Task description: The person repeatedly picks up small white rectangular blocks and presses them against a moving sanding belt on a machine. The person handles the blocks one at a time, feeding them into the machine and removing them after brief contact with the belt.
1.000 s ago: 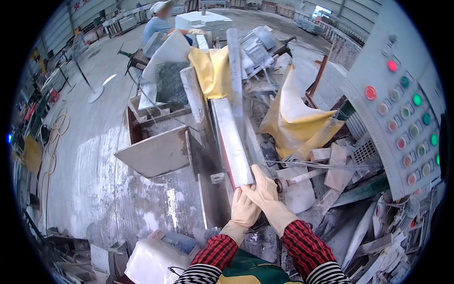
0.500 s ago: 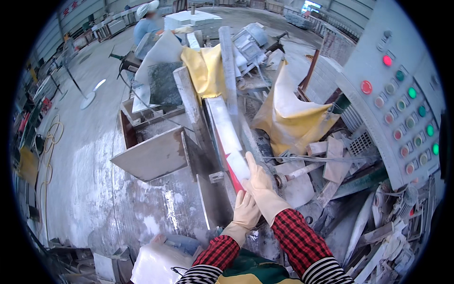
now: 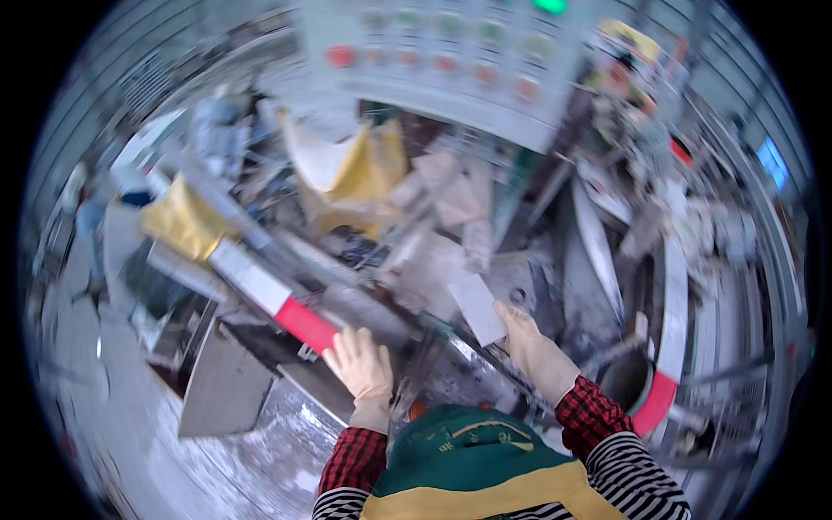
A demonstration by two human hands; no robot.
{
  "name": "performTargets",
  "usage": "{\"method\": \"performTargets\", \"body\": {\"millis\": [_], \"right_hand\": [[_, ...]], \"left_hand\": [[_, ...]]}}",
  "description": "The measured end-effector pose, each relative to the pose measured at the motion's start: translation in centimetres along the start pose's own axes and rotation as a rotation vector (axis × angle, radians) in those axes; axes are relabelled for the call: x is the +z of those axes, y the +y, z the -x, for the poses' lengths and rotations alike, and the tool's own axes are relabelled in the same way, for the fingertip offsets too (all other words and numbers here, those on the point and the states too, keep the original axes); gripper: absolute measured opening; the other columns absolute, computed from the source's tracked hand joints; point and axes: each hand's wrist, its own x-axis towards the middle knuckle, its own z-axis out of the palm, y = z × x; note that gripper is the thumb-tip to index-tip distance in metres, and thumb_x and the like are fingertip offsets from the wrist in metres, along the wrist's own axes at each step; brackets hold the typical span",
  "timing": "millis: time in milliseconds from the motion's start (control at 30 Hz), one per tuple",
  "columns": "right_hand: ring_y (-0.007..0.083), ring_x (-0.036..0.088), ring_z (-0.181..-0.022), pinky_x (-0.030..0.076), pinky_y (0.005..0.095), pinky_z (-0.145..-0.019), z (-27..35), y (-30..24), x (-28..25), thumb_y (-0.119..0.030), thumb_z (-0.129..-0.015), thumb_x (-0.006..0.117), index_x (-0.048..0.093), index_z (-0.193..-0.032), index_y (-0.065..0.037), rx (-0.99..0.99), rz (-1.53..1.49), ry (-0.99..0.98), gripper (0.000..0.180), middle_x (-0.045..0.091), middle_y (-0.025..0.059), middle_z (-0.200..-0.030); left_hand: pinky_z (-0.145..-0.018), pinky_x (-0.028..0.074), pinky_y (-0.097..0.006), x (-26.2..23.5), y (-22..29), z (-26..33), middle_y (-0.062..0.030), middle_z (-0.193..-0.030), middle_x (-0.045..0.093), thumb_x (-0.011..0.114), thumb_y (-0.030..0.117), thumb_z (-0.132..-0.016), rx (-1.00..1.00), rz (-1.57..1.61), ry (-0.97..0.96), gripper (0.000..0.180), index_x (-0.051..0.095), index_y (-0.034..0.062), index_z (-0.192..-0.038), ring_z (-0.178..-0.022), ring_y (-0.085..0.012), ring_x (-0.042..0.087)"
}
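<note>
The picture is blurred by motion. A long grey bar with a white band and a red end runs from the upper left toward me. My gloved left hand grips its red near end. My gloved right hand is off to the right, fingers on the lower corner of a flat grey rectangular piece that lies among scrap. Both sleeves are red plaid over striped cuffs.
A grey control panel with coloured buttons stands at the top. A yellow and white bag lies below it. A metal chute sits lower left. A curved white strip with a red end arcs on the right amid scrap offcuts.
My view has swung to the right. My right hand left the bar's end and moved right to the flat grey piece. My left hand stays on the bar.
</note>
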Motion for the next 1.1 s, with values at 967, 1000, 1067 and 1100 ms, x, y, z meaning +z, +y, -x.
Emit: {"method": "performTargets", "body": {"millis": [967,1000,1067,1100], "right_hand": [[0.0058,0.054,-0.066,0.043,0.0213,-0.060,15.0,-3.5,-11.5,-0.024,-0.091,0.070,0.064,-0.119,0.001,-0.203,-0.011,0.134,0.038,0.063,-0.0001,-0.077],[0.0061,0.055,-0.067,0.043,0.0213,-0.061,16.1,-3.2,-10.9,-0.024,-0.091,0.070,0.062,-0.122,0.001,-0.164,0.058,0.126,0.041,0.063,-0.0002,-0.077],[0.0070,0.057,-0.073,0.048,0.0231,-0.068,17.8,-3.3,-10.5,-0.018,-0.091,0.070,0.056,-0.134,-0.001,-0.066,0.200,0.095,0.049,0.065,0.0022,-0.087],[0.0068,0.057,-0.075,0.047,0.0229,-0.070,18.3,-3.4,-10.4,-0.019,-0.091,0.069,0.055,-0.135,-0.002,-0.071,0.148,0.068,0.049,0.065,0.0021,-0.090]], "left_hand": [[-0.087,0.049,-0.030,-2.5,23.9,3.1,-0.0061,-0.110,0.068,0.061,0.024,-0.097,-0.551,1.573,-1.330,0.034,0.061,0.0012,-0.121,-0.098,-0.0148,0.064],[-0.086,0.050,-0.030,-2.1,23.7,3.1,-0.0064,-0.110,0.068,0.061,0.024,-0.097,-0.565,1.597,-1.304,0.033,0.061,0.0014,-0.121,-0.097,-0.0151,0.064],[-0.082,0.051,-0.029,-1.2,23.4,3.1,-0.0065,-0.110,0.068,0.061,0.022,-0.097,-0.548,1.614,-1.289,0.032,0.060,0.0014,-0.122,-0.095,-0.0144,0.065],[-0.082,0.051,-0.028,-0.9,23.4,3.1,-0.0065,-0.109,0.068,0.061,0.021,-0.097,-0.521,1.600,-1.295,0.033,0.060,0.0014,-0.122,-0.095,-0.0137,0.064]]}}
